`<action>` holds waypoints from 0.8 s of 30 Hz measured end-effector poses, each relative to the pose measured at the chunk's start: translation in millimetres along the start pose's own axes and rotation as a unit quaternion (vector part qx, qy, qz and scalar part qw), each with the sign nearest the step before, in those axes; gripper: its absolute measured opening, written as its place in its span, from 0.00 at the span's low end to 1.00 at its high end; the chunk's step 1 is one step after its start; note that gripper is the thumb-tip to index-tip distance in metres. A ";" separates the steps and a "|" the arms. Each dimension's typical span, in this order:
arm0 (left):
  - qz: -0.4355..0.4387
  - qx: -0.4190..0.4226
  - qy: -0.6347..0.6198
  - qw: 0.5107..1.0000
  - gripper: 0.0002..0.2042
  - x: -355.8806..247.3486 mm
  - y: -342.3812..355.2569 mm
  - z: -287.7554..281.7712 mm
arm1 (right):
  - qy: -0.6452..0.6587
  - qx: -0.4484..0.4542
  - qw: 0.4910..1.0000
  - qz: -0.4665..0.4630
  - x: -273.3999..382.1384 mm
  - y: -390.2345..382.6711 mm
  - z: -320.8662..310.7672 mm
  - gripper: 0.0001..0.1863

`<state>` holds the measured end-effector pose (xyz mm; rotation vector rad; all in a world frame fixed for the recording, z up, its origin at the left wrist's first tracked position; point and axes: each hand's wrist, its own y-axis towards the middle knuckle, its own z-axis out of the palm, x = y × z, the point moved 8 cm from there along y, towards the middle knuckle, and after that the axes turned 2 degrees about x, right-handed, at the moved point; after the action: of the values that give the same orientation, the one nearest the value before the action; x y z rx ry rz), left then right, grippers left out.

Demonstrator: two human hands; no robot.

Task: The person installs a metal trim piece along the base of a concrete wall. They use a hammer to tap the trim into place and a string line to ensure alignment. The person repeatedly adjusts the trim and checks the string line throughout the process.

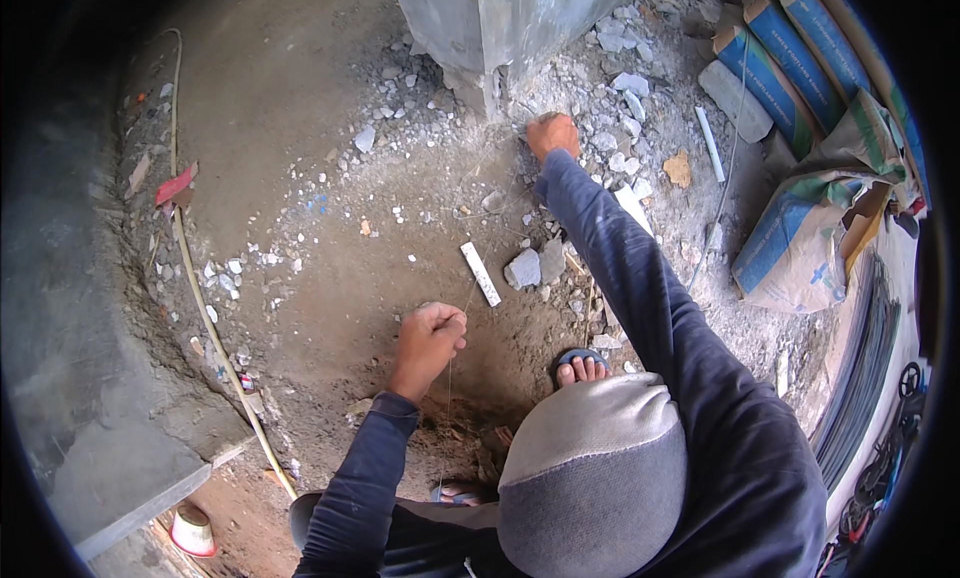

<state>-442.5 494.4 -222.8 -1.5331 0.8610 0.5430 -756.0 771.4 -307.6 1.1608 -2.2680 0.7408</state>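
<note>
My left hand is closed in a pinch on a thin pale string, above the dirt in the middle. The string runs down toward my feet and faintly up past a white speckled strip lying on the ground. My right arm reaches far forward. My right hand is a closed fist, low over rubble, beside the foot of a grey concrete column. Whatever that fist holds, if anything, is hidden.
Blue cement bags and a crumpled bag stand at the right, near bundled dark rods. A yellowish hose runs along the left, by a concrete ledge and a small bucket. A grey knit cap blocks the lower middle.
</note>
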 end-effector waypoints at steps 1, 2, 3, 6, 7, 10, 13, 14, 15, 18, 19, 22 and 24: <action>-0.003 0.001 -0.004 1.000 0.07 -0.1 0.5 0.1 | 0.007 0.000 1.000 0.001 -0.4 0.4 0.7 0.18; -0.007 0.001 -0.005 1.000 0.07 -0.3 0.5 0.3 | 0.014 0.000 1.000 0.002 -0.8 0.9 1.3 0.18; -0.010 0.002 -0.007 1.000 0.07 -0.7 0.2 0.5 | 0.021 0.001 1.000 0.003 -1.1 1.3 1.9 0.18; -0.018 -0.006 -0.018 1.000 0.07 0.5 0.2 -5.5 | 0.044 0.010 0.999 -0.003 6.1 -6.9 5.0 0.19; -0.019 -0.008 -0.022 1.000 0.07 0.4 1.0 -7.6 | 0.058 0.002 0.998 0.004 5.1 -9.0 4.7 0.19; -0.011 -0.025 -0.017 0.999 0.06 -1.1 3.0 -18.3 | 0.083 -0.019 0.996 0.021 3.8 -12.9 2.5 0.19; -0.004 -0.047 -0.024 0.999 0.06 -0.2 6.5 -31.9 | 0.088 -0.027 0.996 0.022 -0.4 -9.2 4.8 0.19; -0.002 -0.050 -0.029 0.998 0.06 0.1 7.2 -35.5 | 0.096 -0.024 0.995 0.018 -3.0 -7.8 5.3 0.19; -0.001 -0.055 -0.034 0.998 0.07 0.5 6.9 -40.4 | 0.104 -0.019 0.994 0.012 -1.5 -9.0 6.3 0.19; -0.010 -0.086 -0.040 0.995 0.07 -2.5 4.1 -46.0 | 0.103 -0.023 0.994 0.004 -1.5 -8.7 5.7 0.17; -0.015 -0.096 -0.040 0.994 0.07 -4.1 3.3 -46.7 | 0.110 -0.045 0.993 -0.006 -2.4 -5.8 2.1 0.15; -0.014 -0.102 -0.025 0.994 0.07 -5.8 2.3 -51.5 | 0.126 -0.055 0.989 -0.052 3.4 1.8 -0.9 0.12; -0.021 -0.094 -0.023 0.995 0.06 -3.4 1.9 -53.7 | 0.130 0.004 0.986 -0.104 11.7 8.5 3.0 0.11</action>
<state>-453.5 442.6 -213.0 -1.6986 0.7568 0.6412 -769.7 766.9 -304.6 1.2052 -1.8993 0.7691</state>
